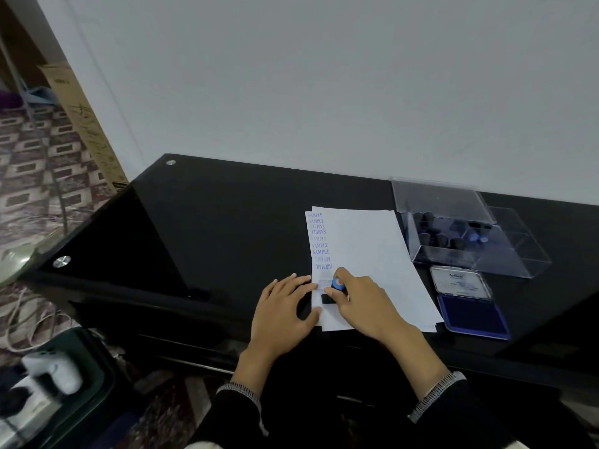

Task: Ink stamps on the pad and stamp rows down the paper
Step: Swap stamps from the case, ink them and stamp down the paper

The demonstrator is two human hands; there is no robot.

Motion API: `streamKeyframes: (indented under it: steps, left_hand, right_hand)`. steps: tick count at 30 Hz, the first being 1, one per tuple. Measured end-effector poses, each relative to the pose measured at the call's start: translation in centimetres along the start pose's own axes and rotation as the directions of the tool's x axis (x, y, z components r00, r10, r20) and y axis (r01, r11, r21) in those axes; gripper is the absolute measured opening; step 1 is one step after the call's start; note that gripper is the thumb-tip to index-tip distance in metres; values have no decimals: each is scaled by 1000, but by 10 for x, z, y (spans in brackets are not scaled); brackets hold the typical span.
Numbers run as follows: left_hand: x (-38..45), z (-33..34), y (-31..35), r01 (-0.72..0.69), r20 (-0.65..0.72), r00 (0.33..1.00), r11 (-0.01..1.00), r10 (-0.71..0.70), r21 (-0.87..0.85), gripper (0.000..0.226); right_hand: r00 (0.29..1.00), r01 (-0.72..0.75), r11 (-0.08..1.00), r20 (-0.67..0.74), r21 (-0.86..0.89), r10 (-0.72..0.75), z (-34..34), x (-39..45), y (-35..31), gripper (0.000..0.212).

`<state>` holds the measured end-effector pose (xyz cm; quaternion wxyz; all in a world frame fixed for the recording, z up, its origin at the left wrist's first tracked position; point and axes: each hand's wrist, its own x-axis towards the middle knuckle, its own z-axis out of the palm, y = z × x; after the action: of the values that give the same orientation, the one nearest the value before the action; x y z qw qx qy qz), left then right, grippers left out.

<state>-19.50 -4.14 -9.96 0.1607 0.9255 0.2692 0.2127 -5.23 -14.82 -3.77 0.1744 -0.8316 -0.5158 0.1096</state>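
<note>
White paper (372, 254) lies on the black glass table (210, 228), with a column of blue SAMPLE and AIR MAIL prints down its left edge. My right hand (366, 303) grips a black stamp with a blue top (337, 285), its base down on the paper below the last print. My left hand (285, 312) lies flat with straight fingers on the paper's left edge. The open blue ink pad (473, 314) sits right of the paper, its lid folded back.
A clear plastic box (453, 234) holding several dark stamps stands behind the ink pad, its lid raised. The table's left corner (61, 262) has metal studs. A cardboard box (84, 124) leans on the wall at left. Cables and a white adapter (52, 371) lie on the floor.
</note>
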Motion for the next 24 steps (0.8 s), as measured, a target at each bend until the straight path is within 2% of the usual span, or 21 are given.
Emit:
streamKeyframes:
  steps: [16,24]
  left_hand:
    - [0,0,0,5,13,1000,1000,-5,0,53]
    - [0,0,0,4,16,1000,1000,-4,-22,40]
  right_hand:
    - [1000,12,993,-12,-118,-14,4,-1,-5,18]
    - [999,34,997,-9,64,-33,13,3,0,15]
